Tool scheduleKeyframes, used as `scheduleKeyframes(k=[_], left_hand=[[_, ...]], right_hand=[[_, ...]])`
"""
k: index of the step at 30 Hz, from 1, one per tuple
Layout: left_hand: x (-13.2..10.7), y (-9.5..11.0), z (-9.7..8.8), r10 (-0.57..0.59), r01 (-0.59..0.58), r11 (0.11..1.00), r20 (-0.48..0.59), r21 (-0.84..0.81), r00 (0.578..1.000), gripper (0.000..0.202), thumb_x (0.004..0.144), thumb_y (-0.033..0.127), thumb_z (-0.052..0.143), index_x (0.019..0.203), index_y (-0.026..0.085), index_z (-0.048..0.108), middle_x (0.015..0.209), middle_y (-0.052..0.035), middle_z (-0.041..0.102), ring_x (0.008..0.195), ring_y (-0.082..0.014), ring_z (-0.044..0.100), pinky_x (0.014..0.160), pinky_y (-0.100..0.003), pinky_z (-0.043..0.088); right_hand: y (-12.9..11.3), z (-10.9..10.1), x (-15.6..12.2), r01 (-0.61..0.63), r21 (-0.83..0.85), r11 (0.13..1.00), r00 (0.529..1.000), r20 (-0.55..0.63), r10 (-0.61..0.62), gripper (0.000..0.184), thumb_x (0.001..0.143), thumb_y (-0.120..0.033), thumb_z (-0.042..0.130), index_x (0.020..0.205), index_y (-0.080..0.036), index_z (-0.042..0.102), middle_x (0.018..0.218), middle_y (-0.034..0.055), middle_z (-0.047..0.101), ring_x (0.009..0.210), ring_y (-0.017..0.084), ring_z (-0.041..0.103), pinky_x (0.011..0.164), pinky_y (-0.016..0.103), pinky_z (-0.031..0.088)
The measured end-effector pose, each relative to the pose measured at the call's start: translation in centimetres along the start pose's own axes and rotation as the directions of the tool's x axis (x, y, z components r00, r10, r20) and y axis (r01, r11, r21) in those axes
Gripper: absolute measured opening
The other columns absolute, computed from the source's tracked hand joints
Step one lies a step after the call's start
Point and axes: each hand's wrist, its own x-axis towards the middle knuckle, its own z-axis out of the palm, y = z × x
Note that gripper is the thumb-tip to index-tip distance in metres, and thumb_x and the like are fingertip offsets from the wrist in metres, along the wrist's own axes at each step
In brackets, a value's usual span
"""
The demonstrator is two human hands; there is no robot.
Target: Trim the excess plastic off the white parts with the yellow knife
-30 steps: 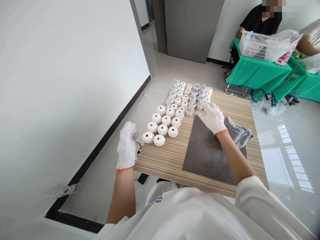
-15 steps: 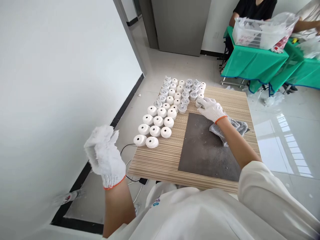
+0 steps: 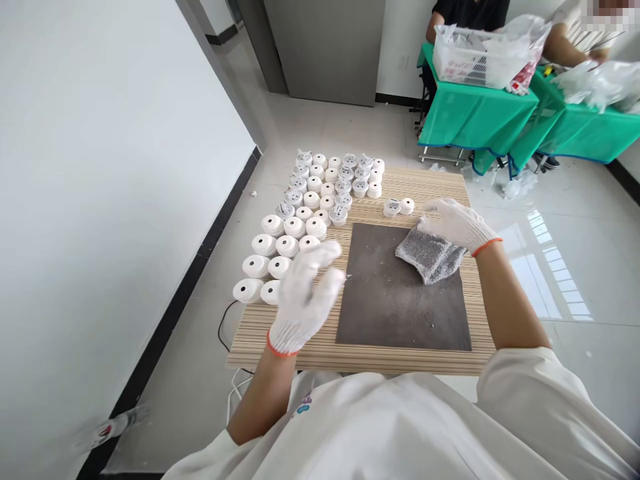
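Both my hands wear white knit gloves. My left hand [image 3: 307, 293] hovers open over the left part of the striped wooden table [image 3: 400, 353], its fingers spread above the nearest white round parts [image 3: 287, 247]. My right hand [image 3: 457, 223] lies flat on a grey cloth [image 3: 427, 257], fingers stretched toward two white parts [image 3: 399, 207] set apart from the rows. The cloth rests on a dark grey mat [image 3: 395, 300] speckled with debris. Several rows of white round parts [image 3: 333, 180] fill the table's far left.
A white wall [image 3: 100, 167] runs along the left. Cables [image 3: 227, 327] hang below the table's left edge. At the back right, green-covered tables [image 3: 475, 113] carry a white basket [image 3: 475, 57] and plastic bags; other people work there. A bottle [image 3: 113, 427] lies on the floor.
My left hand swung from out beside the table to above its left part. My right hand left two white parts apart from the rows and drew back onto the grey cloth.
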Motion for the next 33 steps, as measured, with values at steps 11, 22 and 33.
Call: scheduleKeyframes(k=[11,22,33], left_hand=[[7.9,2.1,10.9,-0.031,-0.081,0.937,0.313,0.340,0.949,0.057,0.097,0.041,0.057,0.148,0.018,0.049,0.151,-0.0171,0.055,0.134,-0.0350,0.057,0.109,-0.052,0.049],[10.1,0.1,11.9,-0.200,-0.001,0.820,0.288,0.572,0.937,0.055,0.096,0.042,0.054,0.146,0.018,0.052,0.137,-0.0205,0.062,0.124,-0.0385,0.061,0.103,-0.053,0.050],[7.4,-1.7,10.7,-0.385,0.150,0.596,0.118,0.789,0.915,0.042,0.099,0.044,0.049,0.122,0.012,0.063,0.114,-0.0235,0.068,0.105,-0.0385,0.070,0.090,-0.051,0.054]], right_hand=[[2.5,-1.2,-4.3,-0.181,0.099,0.978,0.983,0.011,0.181,0.030,0.091,-0.042,0.055,0.108,-0.031,0.077,0.106,0.0028,0.076,0.096,0.025,0.068,0.078,0.035,0.049],[1.9,0.5,-2.7,-0.395,0.166,0.904,0.829,-0.361,0.428,0.060,0.094,-0.058,0.052,0.140,-0.021,0.061,0.130,0.0206,0.065,0.114,0.037,0.063,0.091,0.051,0.049],[2.3,4.4,-10.5,-0.570,0.045,0.820,0.811,0.192,0.553,0.039,0.093,-0.051,0.053,0.110,-0.023,0.075,0.118,0.0147,0.072,0.112,0.034,0.068,0.088,0.043,0.049]])
